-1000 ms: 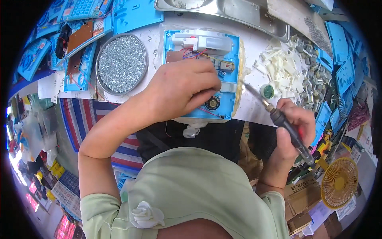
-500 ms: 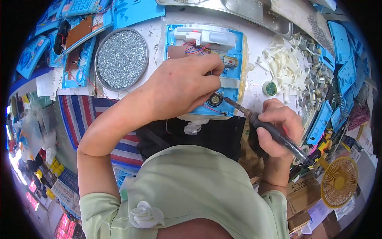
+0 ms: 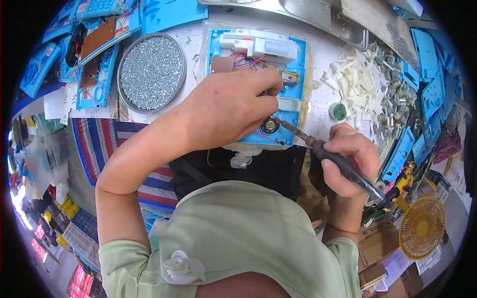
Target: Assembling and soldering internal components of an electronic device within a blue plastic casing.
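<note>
In front of me lies a blue plastic housing (image 3: 294, 111) with a white part (image 3: 271, 48), coloured wires and a brown circuit board (image 3: 221, 65) inside. My left hand (image 3: 233, 107) reaches over it, its thumb and fingers pinched together close to a small round speaker (image 3: 270, 125). What those fingertips grip is hidden behind the hand. Wrapped round the dark handle of a soldering iron (image 3: 343, 166), my right hand (image 3: 354, 159) is right of the housing. The iron's tip points left and ends beside the speaker, near my left fingertips.
A round tray of small screws (image 3: 130, 102) stands left of the housing. On the right are a small tin of green stuff (image 3: 338, 111), a heap of white plastic pieces (image 3: 353, 82) and grey metal parts. Blue housings (image 3: 39, 69) are stacked far left; a yellow fan (image 3: 422, 227) is lower right.
Both hands and the soldering iron hold almost the same pose. The whole view has shifted very slightly.
</note>
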The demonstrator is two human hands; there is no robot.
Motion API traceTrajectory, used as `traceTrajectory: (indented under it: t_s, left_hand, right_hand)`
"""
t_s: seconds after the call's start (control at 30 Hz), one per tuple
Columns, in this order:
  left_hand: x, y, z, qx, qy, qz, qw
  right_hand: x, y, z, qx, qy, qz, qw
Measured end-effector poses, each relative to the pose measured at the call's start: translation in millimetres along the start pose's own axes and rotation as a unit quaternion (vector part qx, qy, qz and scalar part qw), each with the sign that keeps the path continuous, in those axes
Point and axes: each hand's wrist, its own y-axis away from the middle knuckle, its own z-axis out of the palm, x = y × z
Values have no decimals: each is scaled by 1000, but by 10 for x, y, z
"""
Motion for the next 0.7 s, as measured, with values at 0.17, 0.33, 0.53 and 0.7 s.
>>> traceTrajectory:
  t_s: [0.17,0.33,0.53,0.7]
  left_hand:
    - [-6,4,11,6,-2,5,1000]
    - [-23,1,-16,-13,-12,13,1000]
    - [-50,-8,-72,-34,-39,32,998]
    - [-123,0,-39,2,27,45,999]
  right_hand:
    - [-2,64,-51,11,-28,0,1000]
    - [-12,51,-69,22,-36,-12,999]
    - [-21,60,-106,22,-30,-17,999]
    - [5,99,-143,39,-23,-10,999]
